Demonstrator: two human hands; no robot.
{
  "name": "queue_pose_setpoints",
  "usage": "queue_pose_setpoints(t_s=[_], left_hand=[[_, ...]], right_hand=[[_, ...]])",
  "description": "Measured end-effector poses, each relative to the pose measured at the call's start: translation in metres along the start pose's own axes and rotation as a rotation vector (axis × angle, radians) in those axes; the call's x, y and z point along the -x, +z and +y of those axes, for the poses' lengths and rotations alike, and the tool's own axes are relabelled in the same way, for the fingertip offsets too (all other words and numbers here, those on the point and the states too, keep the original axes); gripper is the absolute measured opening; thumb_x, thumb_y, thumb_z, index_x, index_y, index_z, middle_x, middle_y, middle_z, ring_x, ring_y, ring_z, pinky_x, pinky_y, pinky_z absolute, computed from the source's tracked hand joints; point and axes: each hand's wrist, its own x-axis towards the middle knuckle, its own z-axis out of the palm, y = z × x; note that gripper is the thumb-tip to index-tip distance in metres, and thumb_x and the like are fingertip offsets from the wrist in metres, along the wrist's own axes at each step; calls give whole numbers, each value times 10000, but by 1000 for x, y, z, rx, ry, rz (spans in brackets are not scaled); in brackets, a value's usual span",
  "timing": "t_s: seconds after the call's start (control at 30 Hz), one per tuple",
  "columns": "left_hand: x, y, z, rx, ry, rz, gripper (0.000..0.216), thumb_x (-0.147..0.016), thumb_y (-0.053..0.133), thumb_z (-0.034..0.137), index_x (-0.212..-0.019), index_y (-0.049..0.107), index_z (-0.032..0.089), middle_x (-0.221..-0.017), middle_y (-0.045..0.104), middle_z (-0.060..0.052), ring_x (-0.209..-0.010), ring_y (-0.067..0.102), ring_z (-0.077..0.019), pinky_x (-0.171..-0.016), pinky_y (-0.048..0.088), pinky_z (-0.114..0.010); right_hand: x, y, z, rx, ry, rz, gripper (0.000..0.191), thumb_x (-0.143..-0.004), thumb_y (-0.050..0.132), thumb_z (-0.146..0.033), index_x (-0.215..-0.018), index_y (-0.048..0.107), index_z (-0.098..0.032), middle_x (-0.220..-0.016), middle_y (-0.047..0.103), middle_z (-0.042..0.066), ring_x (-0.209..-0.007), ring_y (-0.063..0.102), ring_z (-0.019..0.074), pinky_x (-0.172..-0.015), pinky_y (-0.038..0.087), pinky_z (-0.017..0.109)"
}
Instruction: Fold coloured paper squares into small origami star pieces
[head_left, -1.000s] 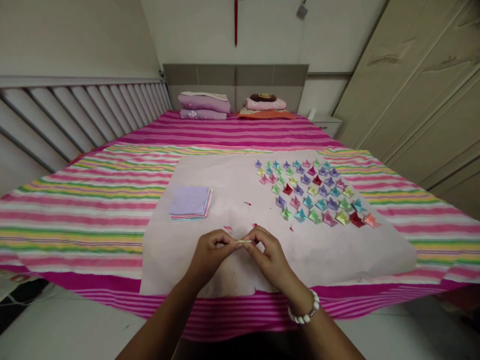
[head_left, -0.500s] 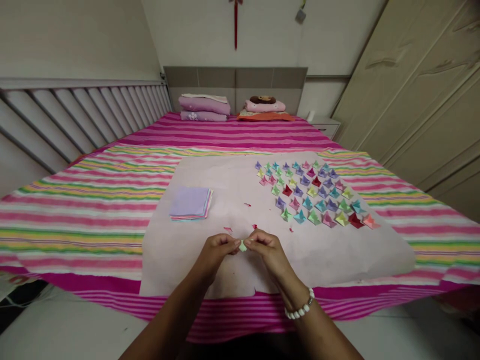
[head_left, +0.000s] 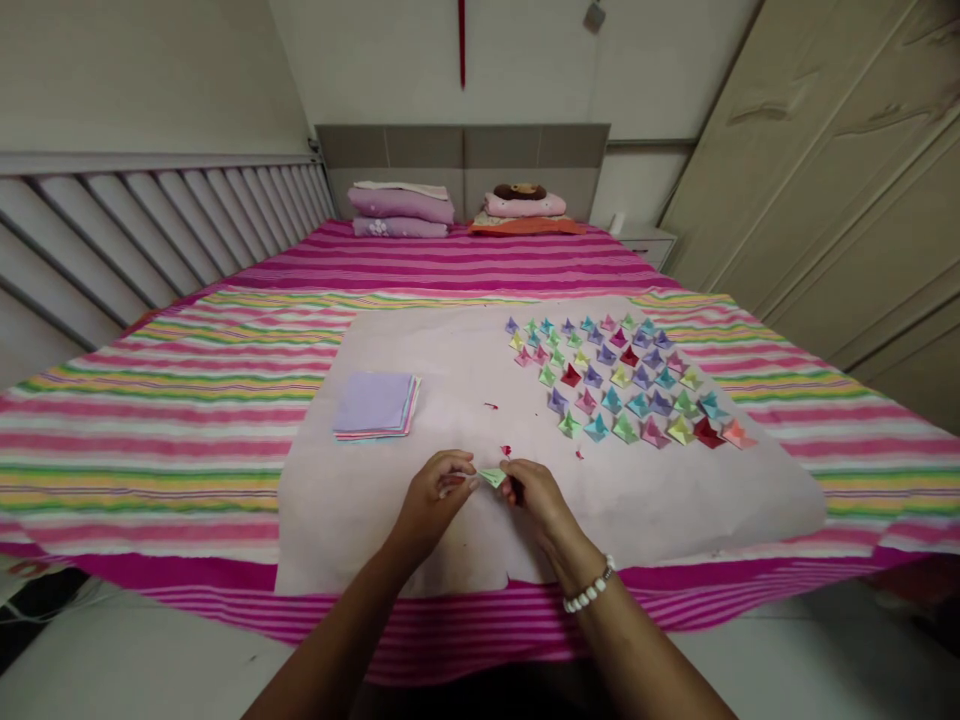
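Observation:
A small pale green folded paper (head_left: 493, 477) is held above the large sheet, its narrow end pointing left. My right hand (head_left: 536, 495) pinches its right side between thumb and fingers. My left hand (head_left: 435, 492) is beside the paper's left tip, thumb and forefinger parted; whether a fingertip grazes the paper is hard to tell. Right of my hands, several rows of small folded paper pieces (head_left: 625, 428) in many colours stand on the sheet. A stack of square coloured papers (head_left: 373, 402), lilac on top, lies to the left.
The large pale sheet (head_left: 360, 530) covers part of a bed with a striped cover (head_left: 165, 470). Red paper scraps (head_left: 506, 450) lie just beyond my hands. Folded bedding (head_left: 401, 207) is stacked by the headboard (head_left: 420, 150). A slatted rail (head_left: 172, 235) runs along the left.
My left hand has loosened its pinch and its fingers have parted. The green paper, turned so more of it shows, stays in my right hand. The view has shifted slightly.

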Motion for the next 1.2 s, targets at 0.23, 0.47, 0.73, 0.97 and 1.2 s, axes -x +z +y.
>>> queue_pose_setpoints(t_s=[0.23,0.47,0.73,0.97,1.2], left_hand=[[-10,6,-10,-82,117,-47,43,-719,649,205,-754,666,186,-881,657,-43,-814,633,-165,-722,512,-281],[-29,10,-18,-57,28,-45,96,-757,627,270,-775,638,176,-700,665,3,-648,624,-136,-637,507,-253],[-54,13,-37,-130,68,-50,140,-747,643,303,-764,671,167,-725,678,-11,-690,624,-150,-661,481,-254],[-73,14,-52,-244,187,-14,41,-721,662,216,-711,689,187,-850,628,-33,-812,588,-162,-672,451,-258],[-71,20,-65,-315,244,-10,96,-745,652,191,-815,714,210,-812,591,-27,-759,560,-157,-676,455,-271]], right_hand=[[-7,3,3,62,-31,-32,318,-719,564,-390,-478,542,-183,-434,510,-10,-382,412,102,-434,313,253],[-23,-10,5,177,-302,41,242,-727,632,-420,-666,671,-189,-605,595,12,-553,490,152,-539,379,273],[-43,-17,11,298,-579,-47,105,-753,655,-287,-807,731,-240,-853,626,50,-738,551,184,-665,431,307],[-62,-16,24,321,-583,-14,73,-770,600,-231,-740,665,-216,-798,597,30,-703,535,173,-656,417,299],[-66,-15,35,313,-547,25,67,-751,571,-216,-733,636,-209,-782,575,15,-663,505,157,-612,397,278]])
